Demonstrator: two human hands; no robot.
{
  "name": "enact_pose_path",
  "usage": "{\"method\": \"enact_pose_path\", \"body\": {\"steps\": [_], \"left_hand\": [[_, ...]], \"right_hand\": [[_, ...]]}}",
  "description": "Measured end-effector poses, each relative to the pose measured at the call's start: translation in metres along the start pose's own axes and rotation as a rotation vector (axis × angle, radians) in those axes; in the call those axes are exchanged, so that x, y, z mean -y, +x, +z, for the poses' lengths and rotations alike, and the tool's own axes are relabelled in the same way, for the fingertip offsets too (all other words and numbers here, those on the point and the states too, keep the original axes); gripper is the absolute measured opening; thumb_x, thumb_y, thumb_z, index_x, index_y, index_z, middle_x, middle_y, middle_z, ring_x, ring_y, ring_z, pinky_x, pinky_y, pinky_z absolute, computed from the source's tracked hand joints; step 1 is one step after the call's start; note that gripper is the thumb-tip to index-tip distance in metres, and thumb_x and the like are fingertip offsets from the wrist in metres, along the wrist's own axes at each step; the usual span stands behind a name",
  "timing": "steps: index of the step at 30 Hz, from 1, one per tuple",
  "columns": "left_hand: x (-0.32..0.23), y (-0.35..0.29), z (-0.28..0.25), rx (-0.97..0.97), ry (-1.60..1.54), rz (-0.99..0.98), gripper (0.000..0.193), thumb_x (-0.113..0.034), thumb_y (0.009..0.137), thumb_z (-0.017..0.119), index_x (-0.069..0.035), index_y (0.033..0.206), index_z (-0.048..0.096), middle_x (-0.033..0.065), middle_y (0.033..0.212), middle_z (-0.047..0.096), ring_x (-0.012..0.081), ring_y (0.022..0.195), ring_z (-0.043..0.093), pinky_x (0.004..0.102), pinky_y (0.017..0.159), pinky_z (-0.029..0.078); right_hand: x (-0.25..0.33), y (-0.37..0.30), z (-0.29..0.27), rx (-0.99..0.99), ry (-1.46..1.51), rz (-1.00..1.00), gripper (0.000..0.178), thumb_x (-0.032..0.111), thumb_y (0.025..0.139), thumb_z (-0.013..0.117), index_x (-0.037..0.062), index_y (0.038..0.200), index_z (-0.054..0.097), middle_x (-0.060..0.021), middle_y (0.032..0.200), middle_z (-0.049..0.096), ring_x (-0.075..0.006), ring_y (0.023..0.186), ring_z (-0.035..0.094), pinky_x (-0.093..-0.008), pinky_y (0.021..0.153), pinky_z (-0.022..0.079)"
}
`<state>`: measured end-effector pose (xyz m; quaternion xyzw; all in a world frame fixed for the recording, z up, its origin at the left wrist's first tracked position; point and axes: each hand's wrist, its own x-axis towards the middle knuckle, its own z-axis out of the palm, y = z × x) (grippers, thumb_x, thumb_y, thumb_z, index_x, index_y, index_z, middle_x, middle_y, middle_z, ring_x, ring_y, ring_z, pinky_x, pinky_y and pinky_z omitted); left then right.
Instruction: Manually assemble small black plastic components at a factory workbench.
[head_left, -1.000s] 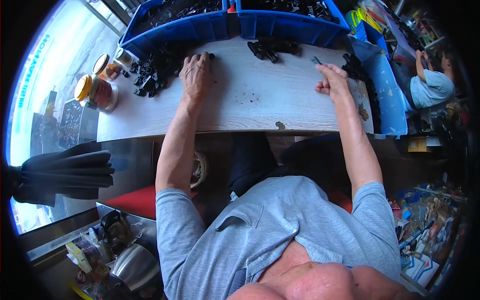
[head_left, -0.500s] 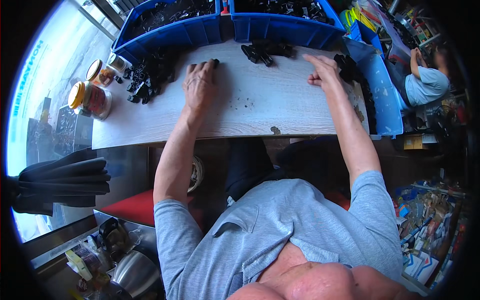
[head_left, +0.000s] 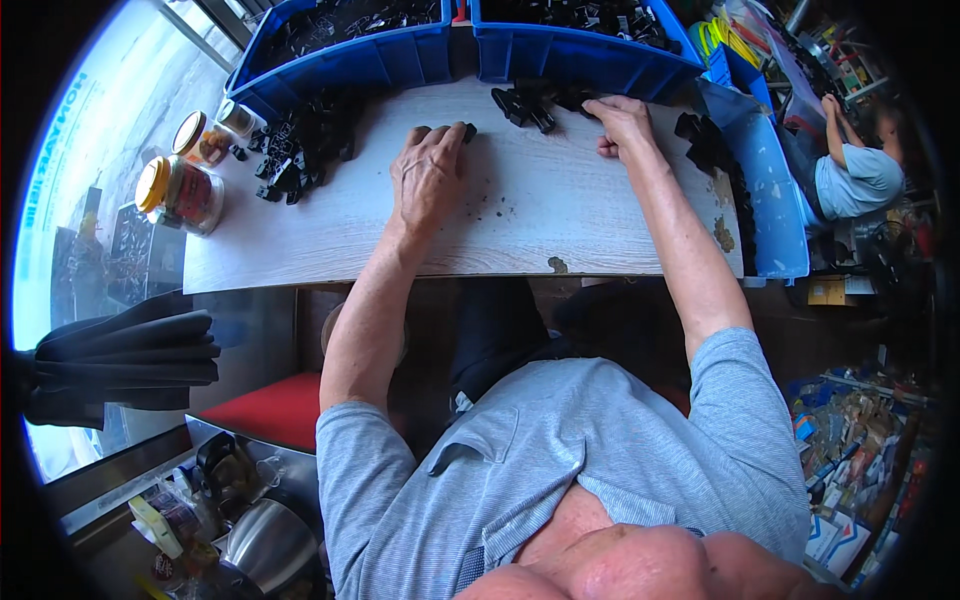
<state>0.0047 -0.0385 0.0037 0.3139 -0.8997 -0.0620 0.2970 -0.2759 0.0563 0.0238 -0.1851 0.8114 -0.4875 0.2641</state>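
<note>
My left hand (head_left: 428, 178) is closed over the middle of the table, its fingers bent around a small black plastic part (head_left: 470, 132) whose end shows at the fingertips. My right hand (head_left: 625, 125) is at the right end of a small heap of black plastic parts (head_left: 524, 106) near the back edge. Its thumb and forefinger close on a black part (head_left: 572, 99) there, while the other fingers curl in. Another pile of black parts (head_left: 290, 150) lies to the left of my left hand, and more black parts (head_left: 706, 145) lie at the table's right edge.
Two blue bins (head_left: 350, 65) (head_left: 590, 55) full of black parts stand along the back. A light-blue tub (head_left: 775, 200) is at the right edge. Lidded jars (head_left: 190, 195) stand at the left edge of the pale table (head_left: 560, 215). Beyond the tub, another person (head_left: 858, 175) sits working.
My left hand has moved right, still with the black part. My right hand has shifted left from beside the right-edge parts to the middle heap, and its fingers have closed there.
</note>
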Motion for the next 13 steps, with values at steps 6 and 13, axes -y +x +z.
{"method": "enact_pose_path", "body": {"steps": [6,13], "left_hand": [[0.001,0.003,0.002,0.003,-0.004,0.002,0.03,-0.013,0.092,0.066,-0.011,0.122,0.07,0.0098,0.116,0.074,0.0335,0.113,0.065,0.0436,0.095,0.053],[0.01,0.0,0.002,0.029,-0.027,-0.009,0.03,-0.013,0.092,0.067,-0.011,0.121,0.07,0.0107,0.115,0.074,0.0335,0.114,0.065,0.0423,0.097,0.052]], "right_hand": [[-0.003,-0.001,-0.003,-0.027,-0.016,-0.007,0.02,0.025,0.088,0.075,0.0115,0.103,0.075,-0.0019,0.074,0.059,-0.0137,0.051,0.056,-0.0314,0.045,0.054],[-0.004,-0.017,-0.016,0.056,-0.067,0.065,0.026,0.021,0.088,0.074,0.009,0.11,0.076,-0.008,0.083,0.069,-0.0192,0.051,0.062,-0.0332,0.045,0.056]]}}
